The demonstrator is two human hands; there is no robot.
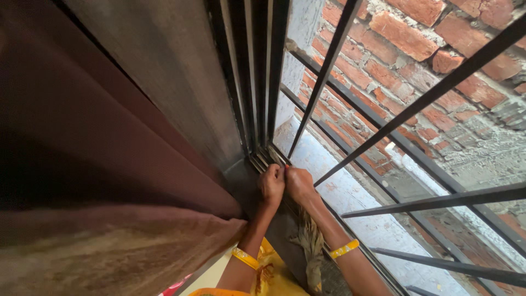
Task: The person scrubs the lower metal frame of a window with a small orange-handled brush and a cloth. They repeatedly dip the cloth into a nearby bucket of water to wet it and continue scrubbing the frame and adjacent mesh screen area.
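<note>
1. A dark maroon curtain [93, 181] is hanging closest to the lens, filling the left side.
2. The left hand [272, 185] is curling its fingers shut, pressing against the window track [263, 159] at the bottom corner of the frame.
3. The right hand [299, 184] is touching the left one, fingers closed too; whether they are pinching anything, I cannot tell.
4. A grey-brown rag [310, 244] is lying on the sill under the right forearm.
5. Yellow bangles [345, 249] are circling both wrists.
6. Black window bars [416, 104] are crossing before a red brick wall [405, 38].
</note>
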